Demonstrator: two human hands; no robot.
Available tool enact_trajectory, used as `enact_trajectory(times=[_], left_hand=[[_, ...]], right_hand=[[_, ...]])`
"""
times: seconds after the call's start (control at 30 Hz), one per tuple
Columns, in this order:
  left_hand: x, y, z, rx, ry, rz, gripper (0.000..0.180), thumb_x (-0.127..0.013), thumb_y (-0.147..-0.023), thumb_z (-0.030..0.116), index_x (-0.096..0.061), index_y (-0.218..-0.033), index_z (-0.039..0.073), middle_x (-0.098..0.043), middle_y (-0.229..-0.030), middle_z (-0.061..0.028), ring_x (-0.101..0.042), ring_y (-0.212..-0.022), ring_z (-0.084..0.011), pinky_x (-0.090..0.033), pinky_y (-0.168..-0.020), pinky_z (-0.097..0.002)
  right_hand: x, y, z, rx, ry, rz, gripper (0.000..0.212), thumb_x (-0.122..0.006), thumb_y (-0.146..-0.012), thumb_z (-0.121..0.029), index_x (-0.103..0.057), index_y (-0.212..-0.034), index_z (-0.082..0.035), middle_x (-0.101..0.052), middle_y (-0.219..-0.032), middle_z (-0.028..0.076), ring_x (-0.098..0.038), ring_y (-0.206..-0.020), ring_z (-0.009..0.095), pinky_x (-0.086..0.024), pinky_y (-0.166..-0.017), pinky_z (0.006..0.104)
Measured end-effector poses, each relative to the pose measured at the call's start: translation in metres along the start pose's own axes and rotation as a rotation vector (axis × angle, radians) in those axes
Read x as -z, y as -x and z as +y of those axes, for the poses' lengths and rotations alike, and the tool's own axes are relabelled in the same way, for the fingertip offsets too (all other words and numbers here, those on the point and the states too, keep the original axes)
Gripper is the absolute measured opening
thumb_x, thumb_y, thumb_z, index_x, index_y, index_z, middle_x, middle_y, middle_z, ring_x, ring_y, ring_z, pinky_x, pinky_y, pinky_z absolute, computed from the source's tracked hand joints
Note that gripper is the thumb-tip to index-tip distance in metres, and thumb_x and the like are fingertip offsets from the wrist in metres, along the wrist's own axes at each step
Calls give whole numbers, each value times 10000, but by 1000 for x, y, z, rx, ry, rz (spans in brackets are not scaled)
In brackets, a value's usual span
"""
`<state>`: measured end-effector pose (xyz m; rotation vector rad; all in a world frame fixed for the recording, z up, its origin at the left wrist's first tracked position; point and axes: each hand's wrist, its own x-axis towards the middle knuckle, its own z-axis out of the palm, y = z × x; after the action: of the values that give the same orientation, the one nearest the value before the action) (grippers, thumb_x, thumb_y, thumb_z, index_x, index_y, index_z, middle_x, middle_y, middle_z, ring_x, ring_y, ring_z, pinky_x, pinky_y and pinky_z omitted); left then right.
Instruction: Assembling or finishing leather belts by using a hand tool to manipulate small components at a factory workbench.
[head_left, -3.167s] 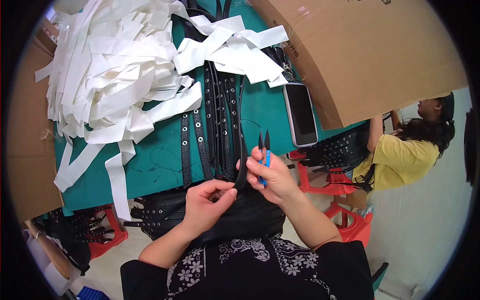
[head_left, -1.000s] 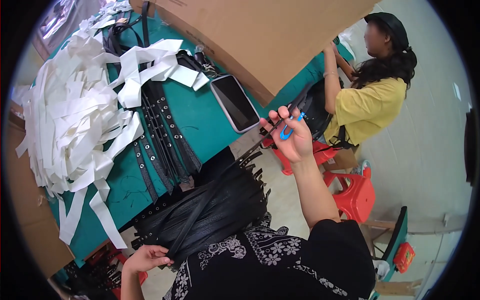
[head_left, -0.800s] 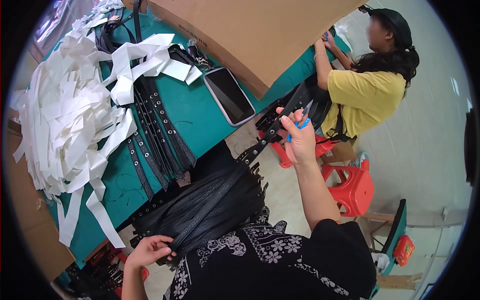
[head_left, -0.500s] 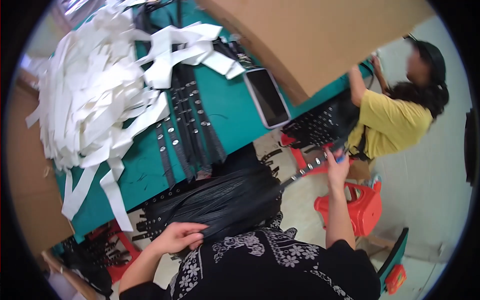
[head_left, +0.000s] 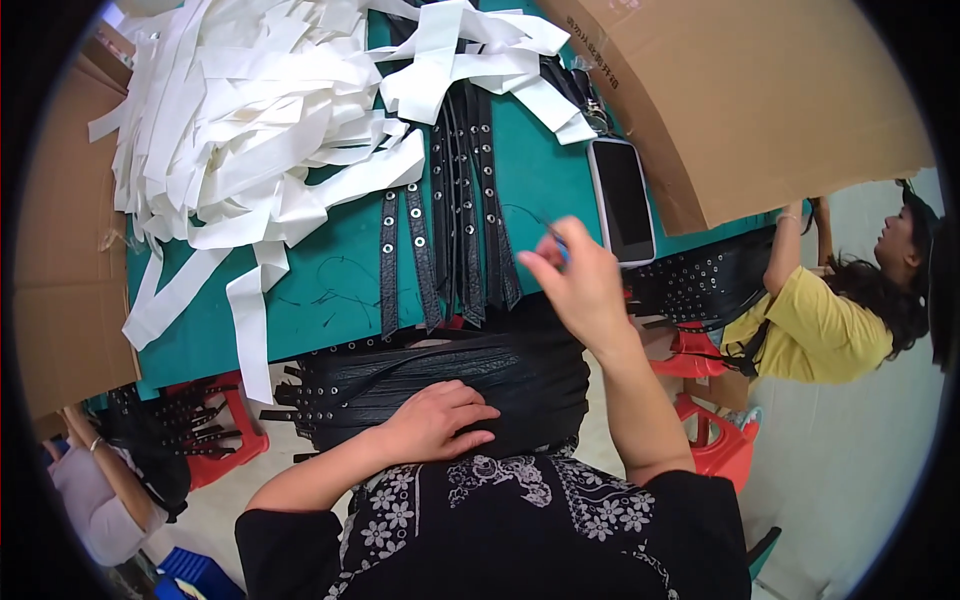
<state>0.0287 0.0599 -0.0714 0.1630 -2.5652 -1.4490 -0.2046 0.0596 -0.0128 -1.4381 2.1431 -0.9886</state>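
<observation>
Under L fingers (head_left: 470, 413): blk straps (head_left: 450, 362); R fingers (head_left: 576, 232) w/ snips (head_left: 563, 248).

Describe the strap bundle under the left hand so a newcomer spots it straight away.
Find the near edge of the green table. Between it and the black, flowered shirt lies a thick black strap bundle, the left hand resting on it. Unlike the straps on the table, it lies crosswise, eyelet ends toward the left.

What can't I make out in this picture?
All in the head view:
Small blue tool: mostly hidden by the right hand.
Upper parts of the black leather-like eyelet straps: covered by flat white strips.
Large brown cardboard box: cut off by the top edge.
Yellow-shirted co-worker: hands behind that box.
</observation>
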Motion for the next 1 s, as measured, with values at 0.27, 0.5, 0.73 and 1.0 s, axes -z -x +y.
enact_trajectory(times=[0.27,0.5,0.73,1.0], left_hand=[[4,4,1,129,118,77,208,-650,-770,196,-643,-940,76,-610,-822,-66,-576,-771,-228,-472,-701,-322],[24,-20,7,228,369,342,121,-612,-799,84,-642,-905,34,-598,-734,-73,-576,-670,-172,-448,-596,-258],[31,-50,13,404,1109,446,258,-557,-876,120,-529,-1092,-19,-596,-830,-44,-574,-715,-111,-469,-662,-227],[39,-61,16,624,1470,416,242,-525,-890,156,-536,-1066,-9,-610,-835,-91,-595,-708,-150,-477,-631,-239]], right_hand=[[-24,-41,2,70,388,-168,316,-672,-723,-151,-428,-845,10,-548,-724,168,-555,-632,326,-457,-602,386],[9,-39,11,-481,-740,-364,292,-692,-758,-102,-413,-844,-111,-562,-782,33,-581,-641,101,-496,-486,224],[10,-20,1,-448,-878,-348,303,-693,-754,-81,-404,-841,-105,-567,-765,38,-586,-639,108,-492,-477,220],[3,-11,6,-556,-984,-312,208,-606,-837,-125,-398,-841,-108,-583,-774,83,-613,-656,150,-499,-485,231]])
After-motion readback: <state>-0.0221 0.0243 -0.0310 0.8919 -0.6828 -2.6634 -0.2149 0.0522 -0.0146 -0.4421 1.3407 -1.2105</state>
